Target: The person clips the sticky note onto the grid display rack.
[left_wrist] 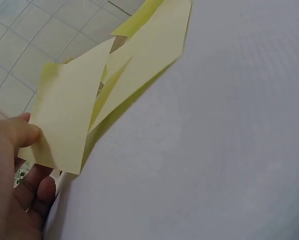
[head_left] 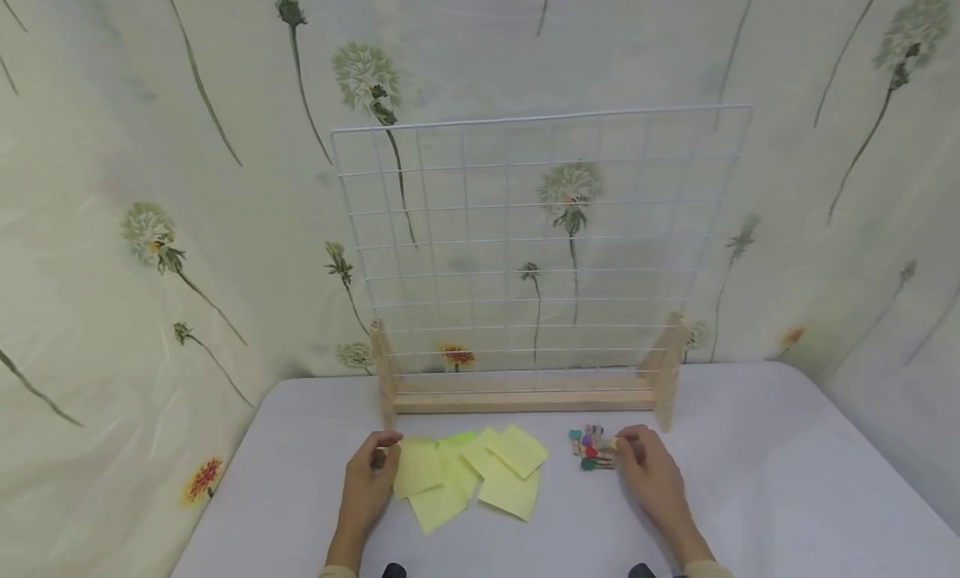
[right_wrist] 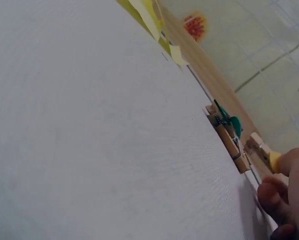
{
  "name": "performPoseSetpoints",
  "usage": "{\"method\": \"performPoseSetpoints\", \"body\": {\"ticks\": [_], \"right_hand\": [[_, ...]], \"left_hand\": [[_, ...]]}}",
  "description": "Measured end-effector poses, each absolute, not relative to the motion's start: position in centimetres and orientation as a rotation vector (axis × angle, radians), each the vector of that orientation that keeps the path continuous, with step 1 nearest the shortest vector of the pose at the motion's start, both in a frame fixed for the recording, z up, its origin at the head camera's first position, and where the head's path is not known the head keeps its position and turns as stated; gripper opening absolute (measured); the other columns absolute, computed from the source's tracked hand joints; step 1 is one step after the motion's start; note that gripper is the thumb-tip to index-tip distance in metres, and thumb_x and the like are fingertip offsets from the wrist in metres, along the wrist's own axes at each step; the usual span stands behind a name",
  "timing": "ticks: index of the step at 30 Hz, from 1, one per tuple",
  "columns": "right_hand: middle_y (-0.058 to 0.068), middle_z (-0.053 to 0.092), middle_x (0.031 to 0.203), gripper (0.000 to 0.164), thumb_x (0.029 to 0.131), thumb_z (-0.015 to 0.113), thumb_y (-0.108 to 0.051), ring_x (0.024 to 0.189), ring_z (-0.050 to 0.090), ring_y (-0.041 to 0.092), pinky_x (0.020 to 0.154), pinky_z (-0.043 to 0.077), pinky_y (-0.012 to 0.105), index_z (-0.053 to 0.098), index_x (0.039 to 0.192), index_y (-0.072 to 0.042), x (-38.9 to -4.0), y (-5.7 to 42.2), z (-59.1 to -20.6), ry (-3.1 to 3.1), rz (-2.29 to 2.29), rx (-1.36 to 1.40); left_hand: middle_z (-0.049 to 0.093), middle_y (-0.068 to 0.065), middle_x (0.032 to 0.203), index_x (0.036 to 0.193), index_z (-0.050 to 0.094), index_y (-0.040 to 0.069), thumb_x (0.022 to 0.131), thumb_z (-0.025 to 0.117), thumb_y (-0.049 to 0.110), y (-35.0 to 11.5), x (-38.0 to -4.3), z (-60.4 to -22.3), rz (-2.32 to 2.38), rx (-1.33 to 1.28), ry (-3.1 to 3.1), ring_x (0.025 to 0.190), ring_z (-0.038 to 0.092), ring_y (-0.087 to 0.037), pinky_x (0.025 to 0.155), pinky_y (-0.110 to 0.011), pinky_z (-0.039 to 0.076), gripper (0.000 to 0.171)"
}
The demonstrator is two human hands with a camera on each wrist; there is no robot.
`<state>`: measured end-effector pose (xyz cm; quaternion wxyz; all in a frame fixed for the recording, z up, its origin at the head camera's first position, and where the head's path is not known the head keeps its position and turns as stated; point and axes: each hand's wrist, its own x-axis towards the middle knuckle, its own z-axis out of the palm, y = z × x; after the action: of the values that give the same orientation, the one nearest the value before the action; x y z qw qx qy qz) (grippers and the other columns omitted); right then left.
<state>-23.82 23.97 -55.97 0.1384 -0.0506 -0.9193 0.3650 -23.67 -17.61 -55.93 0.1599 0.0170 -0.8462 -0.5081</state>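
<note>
At the left of a spread of yellow sticky notes (head_left: 510, 490), my left hand (head_left: 369, 478) pinches one pale yellow sticky note (left_wrist: 69, 110) by its edge between thumb and fingers. The note is raised at an angle in the left wrist view, overlapping the others behind it. My right hand (head_left: 654, 474) is at the right side of a small heap of wooden clothespins (head_left: 591, 451) with coloured decorations. Between its thumb and fingertip it pinches a small clothespin with a yellow decoration (right_wrist: 273, 161). Beside that, a clothespin with a green decoration (right_wrist: 229, 140) lies on the table.
Behind the notes and clothespins stands a white wire grid (head_left: 465, 123) in a wooden stand (head_left: 525, 403). A white cloth covers the table (head_left: 787, 478). A curtain with dandelion prints (head_left: 247, 77) hangs close around the back and sides.
</note>
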Motion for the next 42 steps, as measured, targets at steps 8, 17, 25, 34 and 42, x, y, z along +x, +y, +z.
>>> {"method": "performPoseSetpoints", "body": {"ticks": [8, 17, 25, 34, 42], "right_hand": [[0.018, 0.061, 0.121, 0.037, 0.101, 0.035, -0.041, 0.110, 0.061, 0.032, 0.095, 0.046, 0.048, 0.044, 0.120, -0.009, -24.1, 24.3, -56.3, -2.603, 1.304, -0.196], [0.002, 0.069, 0.100, 0.030, 0.098, 0.048, -0.037, 0.080, 0.060, 0.003, 0.079, 0.044, 0.031, 0.049, 0.118, -0.015, -23.9, 24.1, -56.2, -2.591, 1.175, -0.138], [0.004, 0.066, 0.104, 0.023, 0.094, 0.057, -0.031, 0.083, 0.060, 0.006, 0.072, 0.045, 0.024, 0.057, 0.111, -0.016, -24.1, 24.4, -56.4, -2.567, 1.110, -0.112], [0.006, 0.064, 0.111, 0.027, 0.094, 0.057, -0.033, 0.086, 0.059, 0.007, 0.069, 0.045, 0.020, 0.057, 0.114, -0.015, -23.9, 24.6, -56.4, -2.564, 1.161, -0.118], [0.007, 0.066, 0.111, 0.029, 0.093, 0.058, -0.035, 0.082, 0.056, -0.003, 0.072, 0.045, 0.019, 0.059, 0.112, -0.014, -23.8, 24.7, -56.1, -2.516, 1.230, -0.072]], "left_hand": [[0.067, 0.000, 0.099, 0.104, 0.066, 0.022, 0.092, 0.061, 0.016, -17.5, -23.5, -55.6, -1.525, 0.112, -2.395, 0.069, 0.055, -0.008, 0.058, -0.019, 0.044, 0.014], [0.067, 0.004, 0.102, 0.104, 0.066, 0.025, 0.091, 0.062, 0.016, -17.5, -23.9, -55.7, -1.531, 0.151, -2.364, 0.083, 0.059, -0.011, 0.071, -0.021, 0.049, 0.017], [0.068, -0.009, 0.109, 0.113, 0.063, 0.015, 0.090, 0.063, 0.015, -17.4, -24.4, -55.5, -1.658, 0.164, -2.286, 0.087, 0.060, -0.007, 0.073, -0.018, 0.050, 0.023], [0.071, -0.011, 0.100, 0.102, 0.067, 0.010, 0.088, 0.066, 0.014, -16.0, -24.8, -54.2, -1.715, 0.159, -2.198, 0.082, 0.062, -0.006, 0.071, -0.018, 0.051, 0.015], [0.070, -0.006, 0.096, 0.100, 0.068, 0.014, 0.091, 0.064, 0.026, -15.0, -25.6, -53.2, -1.738, 0.097, -2.182, 0.079, 0.063, -0.009, 0.068, -0.021, 0.052, 0.016]]}}
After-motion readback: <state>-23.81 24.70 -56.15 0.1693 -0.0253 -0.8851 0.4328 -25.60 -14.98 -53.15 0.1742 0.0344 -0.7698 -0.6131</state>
